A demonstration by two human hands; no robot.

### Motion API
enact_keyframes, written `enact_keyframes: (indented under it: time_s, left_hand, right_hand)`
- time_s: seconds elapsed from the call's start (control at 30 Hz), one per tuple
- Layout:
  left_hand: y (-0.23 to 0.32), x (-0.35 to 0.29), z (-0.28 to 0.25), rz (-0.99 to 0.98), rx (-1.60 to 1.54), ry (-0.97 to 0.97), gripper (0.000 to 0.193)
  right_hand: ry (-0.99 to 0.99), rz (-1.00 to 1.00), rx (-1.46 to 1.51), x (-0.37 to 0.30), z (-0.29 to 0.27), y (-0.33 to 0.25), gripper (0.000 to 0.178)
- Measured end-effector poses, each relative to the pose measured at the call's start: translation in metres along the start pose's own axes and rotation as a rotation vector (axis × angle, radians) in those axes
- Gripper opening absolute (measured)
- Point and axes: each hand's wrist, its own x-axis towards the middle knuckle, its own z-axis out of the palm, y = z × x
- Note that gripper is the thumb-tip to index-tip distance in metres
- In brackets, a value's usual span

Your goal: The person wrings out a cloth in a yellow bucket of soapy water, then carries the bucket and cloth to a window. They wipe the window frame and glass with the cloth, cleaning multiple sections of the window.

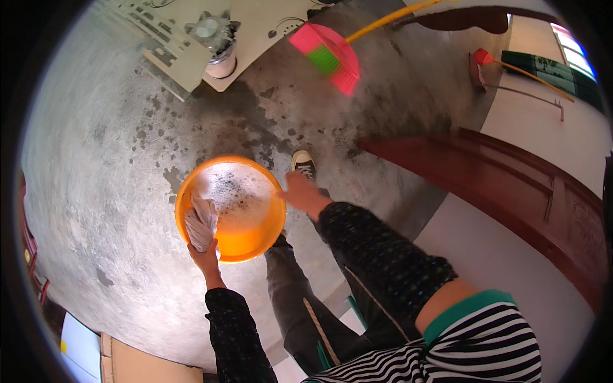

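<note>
Foamy suds [233, 185] fill the orange basin [246, 246]! The left hand [205, 256] curls around a pale cloth [202, 223] at the basin's left side; the right hand [301, 191], blurred, loosely open, is at its right rim, grip impossible to tell. Beyond the basin: a pink broom [325, 56]!
</note>
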Motion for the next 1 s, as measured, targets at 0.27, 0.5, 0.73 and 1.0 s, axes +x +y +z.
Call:
enact_keyframes:
  time_s: [0.27,0.5,0.73,1.0]
  left_hand:
    - [0.005,-0.003,-0.003,0.047,0.229,0.062,0.08]
    - [0.014,0.013,-0.015,-0.079,0.031,-0.057,0.078]
    - [0.056,-0.014,-0.003,-0.135,0.011,-0.097,0.081]
    - [0.209,-0.068,0.012,-0.283,-0.298,-0.226,0.08]
  right_hand:
    - [-0.125,0.206,-0.255,-0.039,-0.095,0.137,0.053]
    - [-0.05,-0.094,0.383,0.002,0.029,0.014,0.063]
    - [0.019,0.056,0.342,0.038,0.021,0.022,0.022]
    - [0.185,0.147,0.556,-0.029,-0.108,0.057,0.024]
